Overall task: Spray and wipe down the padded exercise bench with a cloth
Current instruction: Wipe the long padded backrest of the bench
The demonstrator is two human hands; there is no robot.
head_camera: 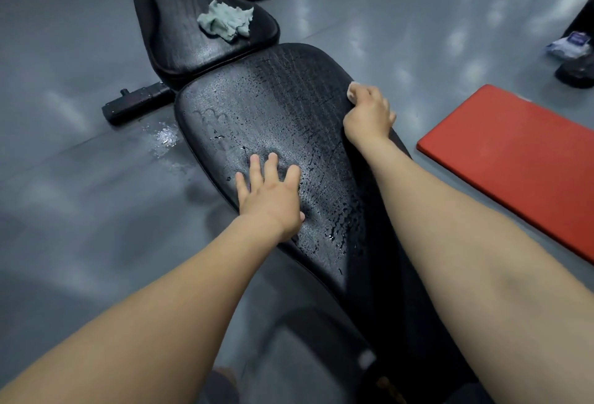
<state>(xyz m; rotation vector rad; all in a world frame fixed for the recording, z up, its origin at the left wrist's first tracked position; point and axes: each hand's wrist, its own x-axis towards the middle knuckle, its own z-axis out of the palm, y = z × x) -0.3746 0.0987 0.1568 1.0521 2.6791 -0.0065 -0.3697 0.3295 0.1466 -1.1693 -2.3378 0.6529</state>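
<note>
Bracing flat on the wet black padded surface point(257, 107) with the left hand point(273, 193), fingers spread. Gripping a small white cloth point(353, 90) in the right hand point(369, 114) at the pad's right edge, well apart from the left. Also got a crumpled pale green cloth point(226, 22) lying on the farther pad point(180, 33), red mat point(514, 152) on the floor point(64, 194) nearby.
</note>
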